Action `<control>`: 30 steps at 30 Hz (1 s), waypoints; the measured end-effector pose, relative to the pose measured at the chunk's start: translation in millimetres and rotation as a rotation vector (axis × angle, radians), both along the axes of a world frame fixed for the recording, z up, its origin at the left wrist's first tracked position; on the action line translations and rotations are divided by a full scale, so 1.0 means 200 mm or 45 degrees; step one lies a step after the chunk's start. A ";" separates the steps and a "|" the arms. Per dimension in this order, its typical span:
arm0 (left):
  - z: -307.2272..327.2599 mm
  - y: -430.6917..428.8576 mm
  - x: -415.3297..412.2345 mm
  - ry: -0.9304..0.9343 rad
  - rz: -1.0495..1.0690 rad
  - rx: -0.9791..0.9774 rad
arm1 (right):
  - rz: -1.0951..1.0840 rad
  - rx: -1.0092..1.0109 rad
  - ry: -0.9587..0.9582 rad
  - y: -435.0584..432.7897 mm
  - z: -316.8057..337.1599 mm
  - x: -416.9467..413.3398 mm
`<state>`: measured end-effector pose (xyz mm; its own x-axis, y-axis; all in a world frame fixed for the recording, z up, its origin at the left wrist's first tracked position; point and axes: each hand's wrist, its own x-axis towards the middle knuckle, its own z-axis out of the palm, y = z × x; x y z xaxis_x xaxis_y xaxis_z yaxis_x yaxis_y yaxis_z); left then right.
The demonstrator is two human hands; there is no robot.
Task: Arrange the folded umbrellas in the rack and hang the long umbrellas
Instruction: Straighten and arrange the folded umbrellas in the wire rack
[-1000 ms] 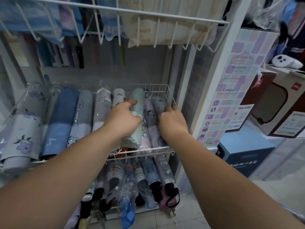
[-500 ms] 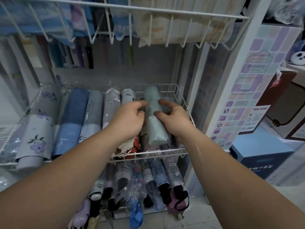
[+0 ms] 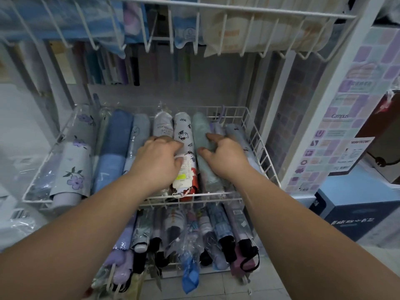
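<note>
A white wire rack basket [image 3: 263,152] holds a row of folded umbrellas lying side by side in clear wrappers. A pale green folded umbrella [image 3: 200,132] lies right of the middle, and my right hand [image 3: 225,158] rests on it with thumb and fingers curled around it. Next to it on the left lies a white cartoon-print umbrella [image 3: 184,135]. My left hand [image 3: 159,161] presses on that one and its grey-white neighbour [image 3: 162,125], fingers bent. Blue [image 3: 115,146] and floral [image 3: 73,167] folded umbrellas fill the left side.
A lower basket [image 3: 190,267] holds more wrapped umbrellas with dark handles. An upper wire shelf [image 3: 238,11] with hanging packets sits overhead. A white post [image 3: 320,118] with a pastel poster stands at right, boxes [image 3: 363,213] beyond it. Tiled floor lies below.
The pale green umbrella went from raised between both hands down into the row. My left hand shifted left onto the cartoon-print umbrella. The camera moved closer.
</note>
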<state>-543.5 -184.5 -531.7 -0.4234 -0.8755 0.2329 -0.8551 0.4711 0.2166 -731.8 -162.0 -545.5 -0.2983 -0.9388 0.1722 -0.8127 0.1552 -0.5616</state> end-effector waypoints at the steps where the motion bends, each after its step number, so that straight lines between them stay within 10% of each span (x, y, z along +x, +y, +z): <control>1: 0.02 0.01 0.03 0.019 0.012 -0.027 | -0.030 -0.039 0.069 0.00 0.02 0.02; 10: 0.11 -0.02 0.59 0.170 0.423 -0.329 | 0.306 -0.273 -0.044 -0.11 0.20 0.58; 18: 0.12 0.03 0.75 0.564 0.587 0.091 | 0.523 0.015 -0.695 -0.18 0.13 0.98; 30: 0.10 0.09 0.72 1.198 0.357 0.374 | 0.442 -0.104 -0.784 -0.12 0.13 1.03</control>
<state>-400.3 -165.7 -512.1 0.0490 -0.9909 0.1255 -0.3500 0.1007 0.9313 -524.8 -185.5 -518.7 -0.0504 -0.9885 0.1424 -0.3389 -0.1172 -0.9335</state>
